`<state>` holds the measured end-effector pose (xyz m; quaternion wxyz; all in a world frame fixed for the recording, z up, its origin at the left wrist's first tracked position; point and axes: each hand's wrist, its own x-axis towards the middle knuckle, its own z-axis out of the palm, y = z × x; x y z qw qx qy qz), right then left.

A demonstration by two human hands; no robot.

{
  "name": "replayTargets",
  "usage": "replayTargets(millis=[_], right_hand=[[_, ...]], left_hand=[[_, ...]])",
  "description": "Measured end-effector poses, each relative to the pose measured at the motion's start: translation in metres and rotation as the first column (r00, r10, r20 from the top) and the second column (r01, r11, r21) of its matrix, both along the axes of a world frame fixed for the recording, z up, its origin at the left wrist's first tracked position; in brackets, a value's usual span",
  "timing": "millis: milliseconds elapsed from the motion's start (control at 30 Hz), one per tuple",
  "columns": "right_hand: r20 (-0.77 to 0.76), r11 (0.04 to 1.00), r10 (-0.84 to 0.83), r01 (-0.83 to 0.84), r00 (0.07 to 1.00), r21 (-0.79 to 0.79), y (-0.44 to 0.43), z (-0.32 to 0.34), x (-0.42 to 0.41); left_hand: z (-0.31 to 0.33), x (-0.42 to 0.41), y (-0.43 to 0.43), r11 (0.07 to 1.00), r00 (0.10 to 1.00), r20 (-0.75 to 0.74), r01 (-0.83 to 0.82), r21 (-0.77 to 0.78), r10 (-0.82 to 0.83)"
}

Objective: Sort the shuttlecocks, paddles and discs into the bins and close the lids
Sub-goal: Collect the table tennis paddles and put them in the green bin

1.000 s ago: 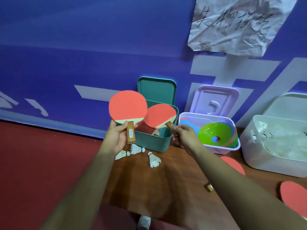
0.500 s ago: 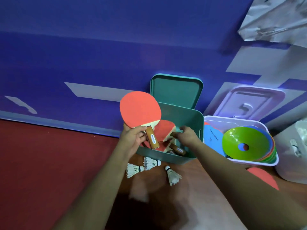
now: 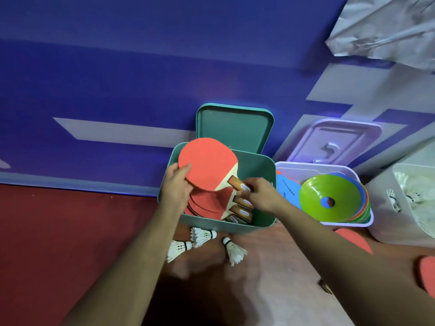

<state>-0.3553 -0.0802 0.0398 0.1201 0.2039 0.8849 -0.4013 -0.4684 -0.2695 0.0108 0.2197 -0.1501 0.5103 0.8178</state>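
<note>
Blue wall (image 3: 117, 67) behind, red floor (image 3: 58, 231) on the left, wooden counter (image 3: 270, 290) below. Against the wall, a green bin (image 3: 211, 225), lid (image 3: 233, 128) propped up. Over its mouth, a red paddle (image 3: 207, 163), tilted, just above the stacked paddles (image 3: 207, 203) inside. Left hand (image 3: 176, 187) at the blade's left rim, thumb on the red face, gripping it. Right hand (image 3: 261, 194) at the other end, pinching the handle. In front of the bin, three shuttlecocks (image 3: 202, 236) loose on the counter. To the right, a lilac bin (image 3: 306, 165) holding discs (image 3: 329, 198), then a white bin (image 3: 386, 208).
</note>
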Motion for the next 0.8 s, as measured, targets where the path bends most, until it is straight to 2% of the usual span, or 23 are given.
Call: replayTargets(millis=[67, 100, 167, 200, 267, 333, 433, 533, 600, 667, 733, 800], right_hand=[[0.017, 0.979, 0.089, -0.09, 0.996, 0.185, 0.006, -0.007, -0.003], [0.035, 0.96, 0.116, -0.121, 0.993, 0.251, 0.005, -0.011, -0.006], [0.104, 0.924, 0.144, -0.171, 0.984, 0.342, 0.001, -0.024, -0.013], [0.147, 0.91, 0.144, -0.189, 0.979, 0.368, -0.001, -0.031, -0.017], [0.228, 0.898, 0.132, -0.214, 0.965, 0.386, -0.005, -0.044, -0.02], [0.276, 0.899, 0.123, -0.224, 0.953, 0.375, -0.009, -0.058, -0.022], [0.302, 0.901, 0.112, -0.225, 0.947, 0.372, -0.012, -0.074, -0.022], [0.289, 0.901, 0.11, -0.218, 0.951, 0.376, -0.01, -0.077, -0.019], [0.191, 0.923, 0.112, -0.174, 0.975, 0.345, -0.008, -0.069, -0.015], [0.024, 0.959, 0.074, -0.077, 0.997, 0.274, -0.003, -0.053, -0.005], [-0.13, 0.965, 0.034, 0.001, 0.991, 0.261, 0.007, -0.034, 0.014], [-0.236, 0.96, -0.024, 0.088, 0.971, 0.265, 0.024, -0.018, 0.043]], left_hand=[[-0.016, -0.015, -0.008, 0.945, 0.987, -0.056, 0.128, -0.302, -0.151], [-0.024, -0.02, -0.011, 0.866, 0.965, -0.067, 0.195, -0.461, -0.254], [-0.044, -0.03, -0.015, 0.61, 0.897, 0.008, 0.306, -0.731, -0.441], [-0.051, -0.034, -0.016, 0.469, 0.863, 0.067, 0.336, -0.816, -0.502], [-0.049, -0.035, -0.016, 0.252, 0.797, 0.157, 0.361, -0.898, -0.583], [-0.049, -0.033, -0.013, 0.085, 0.746, 0.224, 0.352, -0.932, -0.627], [-0.057, -0.03, -0.008, -0.107, 0.664, 0.336, 0.361, -0.927, -0.668], [-0.059, -0.027, -0.004, -0.276, 0.54, 0.428, 0.341, -0.899, -0.725], [-0.056, -0.023, -0.001, -0.318, 0.519, 0.434, 0.301, -0.899, -0.736], [-0.05, -0.017, 0.004, -0.253, 0.578, 0.345, 0.237, -0.938, -0.74], [-0.039, -0.005, 0.015, -0.07, 0.632, 0.141, 0.136, -0.988, -0.762], [-0.02, 0.016, 0.032, 0.161, 0.622, -0.101, 0.04, -0.986, -0.776]])
